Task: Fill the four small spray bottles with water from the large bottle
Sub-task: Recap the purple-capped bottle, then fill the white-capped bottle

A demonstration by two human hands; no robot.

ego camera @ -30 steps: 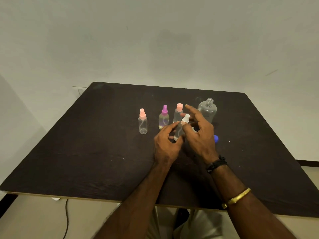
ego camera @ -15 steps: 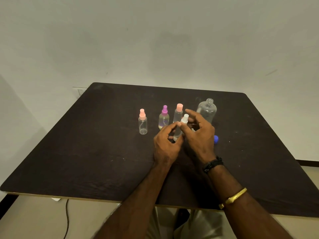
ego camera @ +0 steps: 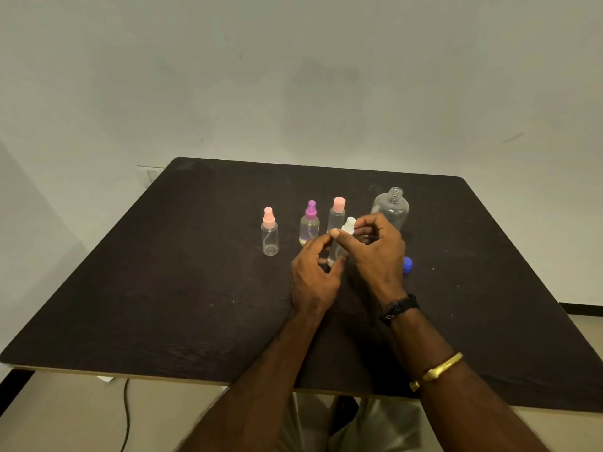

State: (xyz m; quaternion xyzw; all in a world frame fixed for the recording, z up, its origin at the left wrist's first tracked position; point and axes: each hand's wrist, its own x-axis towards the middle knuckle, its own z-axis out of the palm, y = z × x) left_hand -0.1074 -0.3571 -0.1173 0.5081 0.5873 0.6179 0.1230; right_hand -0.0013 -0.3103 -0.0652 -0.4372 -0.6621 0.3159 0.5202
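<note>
At mid tabletop (ego camera: pixel 195 288), white-capped spray bottle (ego camera: pixel 336 252) is near upright, long axis vertical. Left hand (ego camera: pixel 313 278) grips its body; right hand (ego camera: pixel 375 252) pinches the white cap (ego camera: pixel 350 223). Large bottle (ego camera: pixel 390 208) stands uncapped just behind the right hand.

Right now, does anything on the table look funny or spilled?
No spill shows. One loose bit: the large clear plastic bottle stands uncapped, and a small blue cap lies on the dark table beside the right hand. That hand and the left hand hold the small white-topped spray bottle.
</note>
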